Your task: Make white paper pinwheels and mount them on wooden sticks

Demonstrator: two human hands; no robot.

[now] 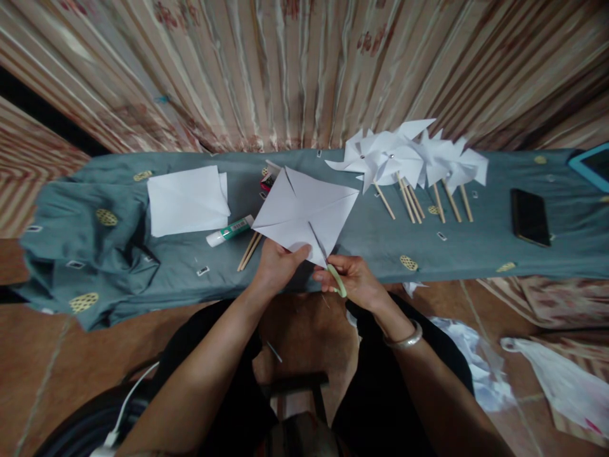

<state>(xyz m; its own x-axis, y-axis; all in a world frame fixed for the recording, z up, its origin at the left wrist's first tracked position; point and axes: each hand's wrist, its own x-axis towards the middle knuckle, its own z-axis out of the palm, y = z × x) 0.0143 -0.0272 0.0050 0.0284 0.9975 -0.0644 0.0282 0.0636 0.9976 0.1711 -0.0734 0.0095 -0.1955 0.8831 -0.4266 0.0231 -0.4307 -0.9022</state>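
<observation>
Two bare hands meet at the near edge of a cloth-covered table. The left hand [276,263] pinches the lower edge of one white paper square [304,212], thumb on top and fingers curled beneath, holding it tilted just above the table's near edge. The right hand [354,279] is closed through the pale green handles of one pair of scissors [328,263], whose blades sit in a cut running up from the sheet's near corner toward its middle. Creases cross the sheet from corner to corner. One silver bangle [404,336] circles the right wrist.

Just left of the left hand lie two thin wooden sticks [250,251], touching each other, and beside them one glue stick [229,230] with a white cap. Farther left is a small stack of white paper sheets [186,198]. To the right, near the far edge, a cluster of finished white paper pinwheels [409,158] lies with about six wooden sticks showing; the exact count of pinwheels cannot be told. One dark phone [530,216] lies well apart to the right on the grey-green tablecloth [118,254].
</observation>
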